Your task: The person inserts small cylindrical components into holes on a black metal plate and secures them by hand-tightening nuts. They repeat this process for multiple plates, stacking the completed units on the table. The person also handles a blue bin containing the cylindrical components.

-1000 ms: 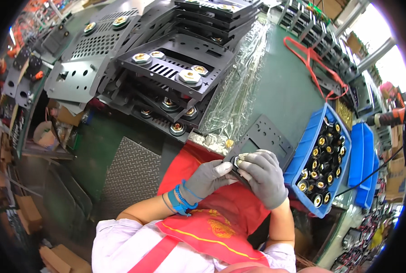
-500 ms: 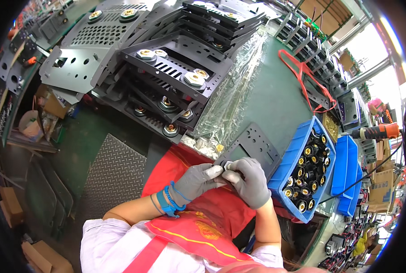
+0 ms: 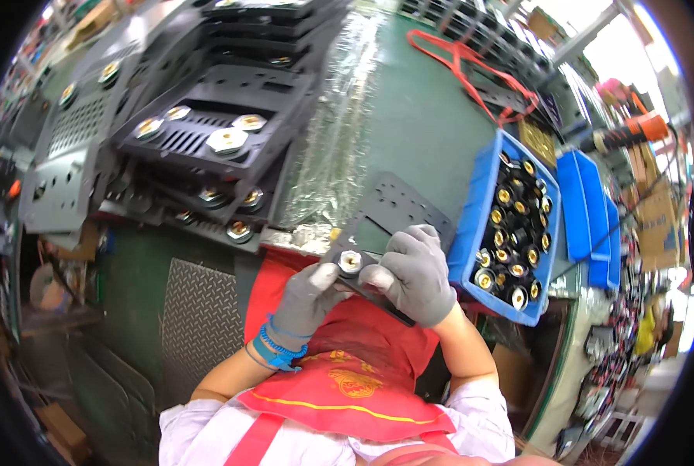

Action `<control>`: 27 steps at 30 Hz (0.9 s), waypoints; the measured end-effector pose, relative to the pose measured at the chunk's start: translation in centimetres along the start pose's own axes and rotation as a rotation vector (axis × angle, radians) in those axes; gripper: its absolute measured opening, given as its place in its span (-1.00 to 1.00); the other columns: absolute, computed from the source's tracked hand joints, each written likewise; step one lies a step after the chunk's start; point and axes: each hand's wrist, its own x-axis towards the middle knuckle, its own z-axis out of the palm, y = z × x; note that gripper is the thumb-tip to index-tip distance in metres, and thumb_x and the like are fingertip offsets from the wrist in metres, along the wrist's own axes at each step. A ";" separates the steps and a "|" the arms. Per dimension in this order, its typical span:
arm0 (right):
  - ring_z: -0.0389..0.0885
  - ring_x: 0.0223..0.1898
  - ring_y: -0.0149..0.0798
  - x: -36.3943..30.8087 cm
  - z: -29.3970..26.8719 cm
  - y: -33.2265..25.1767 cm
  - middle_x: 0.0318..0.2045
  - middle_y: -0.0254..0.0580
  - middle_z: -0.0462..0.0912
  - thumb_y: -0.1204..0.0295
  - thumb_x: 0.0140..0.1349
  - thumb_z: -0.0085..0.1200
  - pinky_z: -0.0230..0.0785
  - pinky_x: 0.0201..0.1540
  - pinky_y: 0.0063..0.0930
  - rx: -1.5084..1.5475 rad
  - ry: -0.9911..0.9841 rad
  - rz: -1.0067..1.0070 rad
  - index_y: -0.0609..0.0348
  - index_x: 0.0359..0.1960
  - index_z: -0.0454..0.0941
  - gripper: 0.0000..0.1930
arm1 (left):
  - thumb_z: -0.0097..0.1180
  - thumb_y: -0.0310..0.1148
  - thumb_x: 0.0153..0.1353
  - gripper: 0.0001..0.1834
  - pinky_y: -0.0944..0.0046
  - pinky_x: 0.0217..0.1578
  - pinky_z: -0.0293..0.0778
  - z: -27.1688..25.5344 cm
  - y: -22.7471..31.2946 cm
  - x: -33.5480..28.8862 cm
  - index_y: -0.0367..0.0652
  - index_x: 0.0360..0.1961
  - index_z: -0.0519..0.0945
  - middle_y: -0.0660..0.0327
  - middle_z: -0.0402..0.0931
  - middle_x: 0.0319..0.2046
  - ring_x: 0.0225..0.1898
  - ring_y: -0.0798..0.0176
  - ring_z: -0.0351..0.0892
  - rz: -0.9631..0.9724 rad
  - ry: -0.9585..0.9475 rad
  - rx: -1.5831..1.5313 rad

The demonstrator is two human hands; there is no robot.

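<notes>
A dark grey metal plate (image 3: 394,203) with holes and a rectangular cut-out lies slanted over the near table edge. At its near left corner sits a fitting (image 3: 351,262) with a pale nut and a brass-coloured centre. My left hand (image 3: 308,301), in a grey glove with a pale thumb tip, is closed on the plate's edge beside the fitting, fingers partly hidden below. My gloved right hand (image 3: 418,276) is closed on the plate's near side, its thumb just right of the fitting and its fingers curled. The plate hides what lies beneath both hands.
A blue bin (image 3: 471,225) of black fittings with brass centres stands right of the plate. Stacked dark metal panels (image 3: 246,85) with nuts fill the left. Beyond lie a red strap (image 3: 460,58), an orange-black power tool (image 3: 631,132) and further blue bins (image 3: 584,202).
The view has shifted, so the table things sit further left and higher. My hands have parted around the fitting, which now shows on the plate's corner between them.
</notes>
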 end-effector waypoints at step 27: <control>0.55 -0.24 -0.04 11.3 -9.3 -7.1 -0.30 -0.09 0.58 0.45 0.00 0.25 0.36 -0.09 -0.26 -0.156 0.270 -0.145 0.05 0.19 0.52 -0.41 | -0.01 -0.40 0.36 -0.43 0.13 0.23 0.34 6.3 7.4 -3.4 -0.51 0.31 0.22 -0.10 0.46 0.10 0.15 0.17 0.49 0.720 -0.181 0.358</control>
